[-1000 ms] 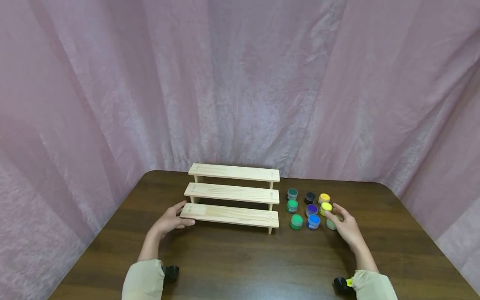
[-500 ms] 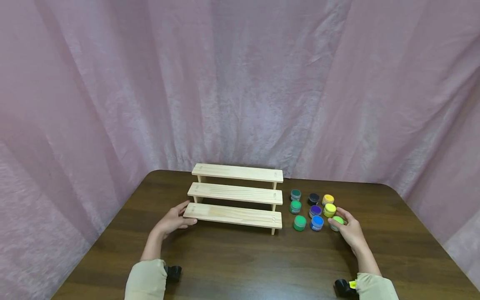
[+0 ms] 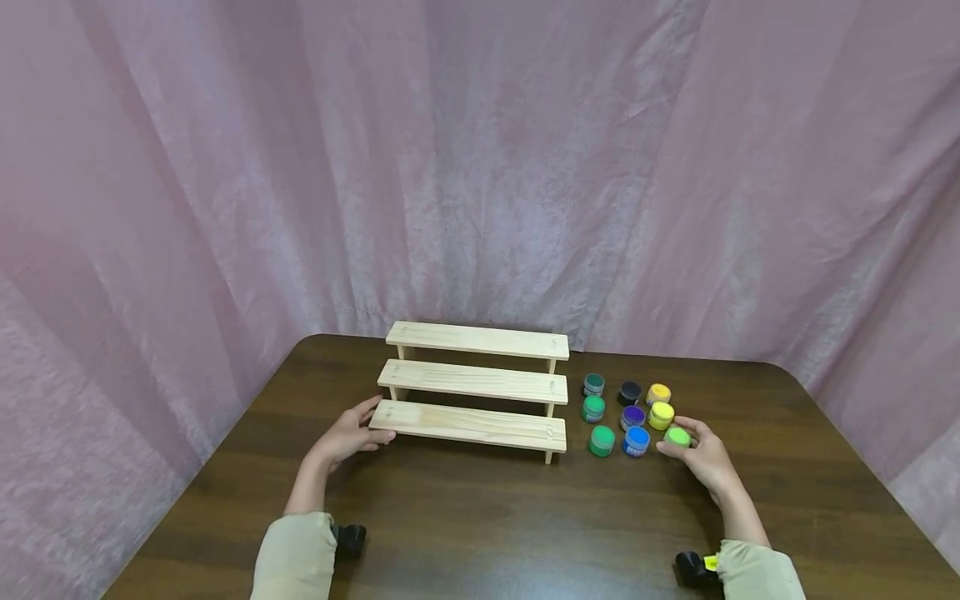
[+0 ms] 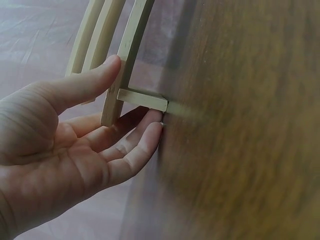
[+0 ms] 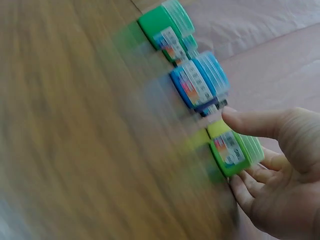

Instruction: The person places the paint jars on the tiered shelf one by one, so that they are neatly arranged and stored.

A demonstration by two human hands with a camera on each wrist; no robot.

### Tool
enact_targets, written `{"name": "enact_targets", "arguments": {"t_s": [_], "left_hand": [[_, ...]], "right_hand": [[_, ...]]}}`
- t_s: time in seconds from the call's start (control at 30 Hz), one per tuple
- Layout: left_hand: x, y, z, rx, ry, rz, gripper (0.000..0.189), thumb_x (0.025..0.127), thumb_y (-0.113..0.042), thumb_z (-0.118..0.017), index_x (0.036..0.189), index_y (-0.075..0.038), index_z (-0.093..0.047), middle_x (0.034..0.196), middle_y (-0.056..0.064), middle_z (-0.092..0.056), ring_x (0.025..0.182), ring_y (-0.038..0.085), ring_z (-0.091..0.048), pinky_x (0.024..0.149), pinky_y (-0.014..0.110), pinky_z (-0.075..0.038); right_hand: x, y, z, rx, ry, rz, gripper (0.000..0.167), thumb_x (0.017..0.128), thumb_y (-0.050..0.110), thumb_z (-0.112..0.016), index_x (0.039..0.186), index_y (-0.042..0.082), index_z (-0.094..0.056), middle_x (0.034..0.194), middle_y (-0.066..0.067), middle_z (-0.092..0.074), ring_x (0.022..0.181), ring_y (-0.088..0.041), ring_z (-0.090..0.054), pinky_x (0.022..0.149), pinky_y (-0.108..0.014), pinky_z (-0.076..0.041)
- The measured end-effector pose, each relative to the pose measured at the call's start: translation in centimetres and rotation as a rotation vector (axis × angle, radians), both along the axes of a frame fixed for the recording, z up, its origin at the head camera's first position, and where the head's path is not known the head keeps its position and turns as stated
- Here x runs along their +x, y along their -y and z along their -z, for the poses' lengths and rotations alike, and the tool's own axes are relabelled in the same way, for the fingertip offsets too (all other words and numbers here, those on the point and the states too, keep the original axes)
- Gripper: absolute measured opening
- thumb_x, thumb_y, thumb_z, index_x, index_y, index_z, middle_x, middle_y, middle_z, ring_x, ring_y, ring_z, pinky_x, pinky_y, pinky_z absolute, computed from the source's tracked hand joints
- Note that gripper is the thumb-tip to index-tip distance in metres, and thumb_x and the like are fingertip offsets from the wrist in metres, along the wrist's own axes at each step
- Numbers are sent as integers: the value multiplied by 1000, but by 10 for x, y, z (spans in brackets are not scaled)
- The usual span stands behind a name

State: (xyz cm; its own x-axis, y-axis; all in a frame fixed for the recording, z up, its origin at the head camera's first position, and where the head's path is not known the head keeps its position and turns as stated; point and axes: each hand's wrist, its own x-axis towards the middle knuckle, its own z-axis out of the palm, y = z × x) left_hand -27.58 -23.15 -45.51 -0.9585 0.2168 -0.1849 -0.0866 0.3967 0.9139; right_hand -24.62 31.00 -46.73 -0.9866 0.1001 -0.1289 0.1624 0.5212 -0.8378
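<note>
A three-tier wooden display shelf (image 3: pixel 468 423) stands on the table. My left hand (image 3: pixel 347 435) holds the left end of its lowest board. In the left wrist view the thumb (image 4: pixel 102 75) lies against the board, with curled fingers (image 4: pixel 142 145) beside the short leg. My right hand (image 3: pixel 705 457) holds a lime green paint jar (image 3: pixel 677 437) between thumb and fingers. The right wrist view has this jar upright, the thumb on one side and fingertips (image 5: pixel 242 192) on the other. Whether its base touches the table is hard to tell.
Left of the held jar are a blue jar (image 3: pixel 636 441) and a green jar (image 3: pixel 602 441). Behind them sit yellow (image 3: pixel 661 415), purple (image 3: pixel 633 418), black (image 3: pixel 629 393) and other green jars (image 3: pixel 593 408). A pink curtain (image 3: pixel 480 167) hangs behind the brown table (image 3: pixel 480 517).
My right hand has come down from above the lime green jar and closed around it. The left hand stays at the shelf's end. The head view has shifted slightly.
</note>
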Motion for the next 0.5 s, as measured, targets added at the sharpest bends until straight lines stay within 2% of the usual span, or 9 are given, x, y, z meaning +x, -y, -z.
{"name": "enact_targets", "arguments": {"t_s": [0.1,0.2,0.5], "left_hand": [[-1,0,1,7,1,-2,85,90,-9,-68,154,4,-13,151,39,-25,117,36,-59,94,45,-54],[-1,0,2,10,-4,-1,84,90,-8,-67,154,5,-13,150,39,-28,114,32,-61,93,45,-54],[-1,0,1,11,7,-17,83,90,-8,-67,153,6,-14,150,39,-29,113,31,-61,93,43,-55]], "right_hand": [[1,-3,-2,-1,20,-17,75,92,19,-66,147,-10,-24,149,-36,-30,137,-47,-35,84,-18,-44],[1,-5,-3,0,24,-28,71,92,16,-66,145,-10,-27,148,-36,-31,136,-48,-36,85,-21,-45],[3,-9,1,17,7,-42,61,93,16,-63,142,-9,-35,147,-34,-35,137,-51,-35,79,-17,-43]]}}
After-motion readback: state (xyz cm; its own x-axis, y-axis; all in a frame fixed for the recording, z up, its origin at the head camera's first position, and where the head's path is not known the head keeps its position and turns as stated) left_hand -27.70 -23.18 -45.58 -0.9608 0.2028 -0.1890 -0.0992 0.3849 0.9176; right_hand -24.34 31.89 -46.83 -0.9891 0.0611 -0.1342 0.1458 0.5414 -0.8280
